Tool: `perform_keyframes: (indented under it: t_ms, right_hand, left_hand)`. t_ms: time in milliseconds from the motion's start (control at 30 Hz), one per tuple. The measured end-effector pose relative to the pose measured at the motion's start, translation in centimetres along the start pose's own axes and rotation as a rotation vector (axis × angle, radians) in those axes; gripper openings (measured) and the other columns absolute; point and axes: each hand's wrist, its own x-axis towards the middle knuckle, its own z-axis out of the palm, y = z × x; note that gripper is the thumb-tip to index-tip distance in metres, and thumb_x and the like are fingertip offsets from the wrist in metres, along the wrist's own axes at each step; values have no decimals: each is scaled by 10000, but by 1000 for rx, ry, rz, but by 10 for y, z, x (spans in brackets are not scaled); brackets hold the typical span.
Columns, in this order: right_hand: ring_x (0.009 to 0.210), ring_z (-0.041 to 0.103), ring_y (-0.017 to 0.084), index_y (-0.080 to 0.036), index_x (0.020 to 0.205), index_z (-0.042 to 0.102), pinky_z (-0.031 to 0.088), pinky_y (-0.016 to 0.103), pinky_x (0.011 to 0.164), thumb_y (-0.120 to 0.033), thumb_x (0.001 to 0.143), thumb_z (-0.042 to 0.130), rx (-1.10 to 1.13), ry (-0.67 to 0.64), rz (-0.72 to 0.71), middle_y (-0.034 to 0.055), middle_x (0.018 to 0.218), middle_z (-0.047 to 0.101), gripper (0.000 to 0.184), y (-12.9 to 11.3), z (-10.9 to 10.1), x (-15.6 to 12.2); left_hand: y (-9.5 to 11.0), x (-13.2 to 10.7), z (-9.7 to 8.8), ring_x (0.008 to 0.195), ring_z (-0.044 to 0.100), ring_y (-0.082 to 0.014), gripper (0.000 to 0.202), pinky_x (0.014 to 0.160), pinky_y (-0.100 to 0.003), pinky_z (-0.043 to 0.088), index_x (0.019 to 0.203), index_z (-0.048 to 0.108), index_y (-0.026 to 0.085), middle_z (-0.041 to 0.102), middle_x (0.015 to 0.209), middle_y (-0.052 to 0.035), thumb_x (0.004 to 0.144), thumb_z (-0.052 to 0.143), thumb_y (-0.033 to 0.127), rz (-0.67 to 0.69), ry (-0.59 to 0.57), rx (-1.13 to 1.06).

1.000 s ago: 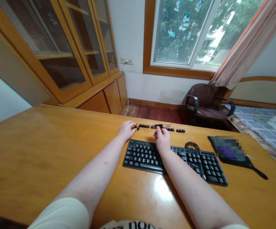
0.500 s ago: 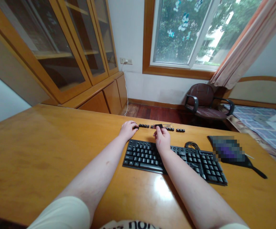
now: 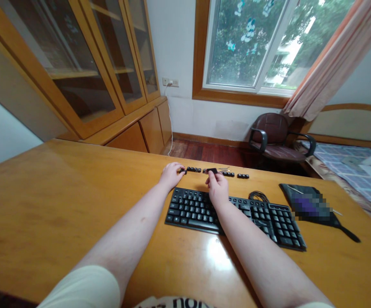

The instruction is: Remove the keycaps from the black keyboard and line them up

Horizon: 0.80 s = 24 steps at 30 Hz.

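Observation:
A black keyboard (image 3: 252, 214) lies on the wooden desk (image 3: 60, 205). Behind it runs a row of loose black keycaps (image 3: 233, 174) near the desk's far edge. My right hand (image 3: 218, 188) hovers over the keyboard's top edge and pinches a wide black keycap (image 3: 212, 170) between thumb and fingers. My left hand (image 3: 171, 174) rests on the desk at the row's left end, its fingers curled against a small black keycap (image 3: 183, 171).
A coiled black cable (image 3: 258, 196) lies behind the keyboard. A dark pouch (image 3: 301, 201) with a black handle sticking out sits at the right. Beyond the desk stand a brown armchair (image 3: 277, 137), a glass-door cabinet (image 3: 85, 64) and a bed (image 3: 358, 171).
My right hand has turned slightly with the wide keycap. My left hand stays at the row's left end.

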Motion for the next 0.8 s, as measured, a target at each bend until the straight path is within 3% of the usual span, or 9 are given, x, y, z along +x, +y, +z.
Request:
perform_keyframes:
  t_ms: [100, 200, 333, 400, 433, 600, 800]
  right_hand:
    - [652, 549, 153, -164, 802, 621, 419, 268, 615, -410, 839, 461, -127, -170, -91, 49, 751, 612, 295, -3, 2, -4]
    - [678, 558, 154, -176, 1017, 571, 425, 281, 663, -329, 840, 475, -262, -349, -140, 41, 801, 629, 252, -6, 5, -8]
    - [684, 538, 154, -185, 938, 567, 409, 277, 650, -319, 851, 473, -429, -493, -243, 37, 793, 615, 185, -10, 7, -12]
    - [670, 526, 148, -187, 891, 566, 399, 268, 630, -323, 860, 466, -466, -520, -273, 32, 778, 607, 172, -12, 7, -12]
    - [670, 524, 147, -187, 883, 566, 397, 264, 626, -321, 863, 464, -478, -527, -282, 31, 775, 604, 170, -12, 8, -12]
    - [725, 535, 153, -180, 895, 583, 400, 263, 653, -304, 863, 481, -532, -597, -319, 41, 800, 610, 164, -10, 11, -12]
    - [756, 544, 149, -179, 859, 606, 407, 261, 686, -297, 879, 469, -570, -705, -484, 47, 811, 623, 182, -16, 10, -16]
  left_hand:
    - [3, -1, -8, 993, 553, -221, 184, 940, -364, 398, 892, 661, 177, 646, 973, -71, 789, 522, 241, -19, 50, -45]
    - [12, -3, -21, 1015, 553, -213, 253, 942, -363, 402, 958, 639, 150, 637, 1019, -88, 838, 438, 246, -31, 79, -96]
    - [33, -19, -37, 899, 612, -181, 236, 849, -318, 474, 950, 655, 183, 672, 947, -42, 805, 471, 210, 26, -57, -171]
    - [42, -36, -42, 987, 583, -194, 281, 919, -338, 437, 989, 652, 210, 654, 1032, -33, 742, 528, 159, 134, -234, -197]
    - [45, -47, -44, 1021, 564, -211, 296, 947, -367, 414, 997, 647, 208, 644, 1056, -44, 726, 542, 154, 157, -263, -182]
    - [45, -83, -45, 1006, 544, -227, 251, 924, -407, 415, 1026, 606, 186, 626, 1037, -73, 795, 528, 245, 132, -206, -121]
    - [43, -84, -40, 970, 534, -222, 206, 893, -396, 425, 980, 597, 184, 614, 994, -70, 792, 552, 255, 228, -242, -111]
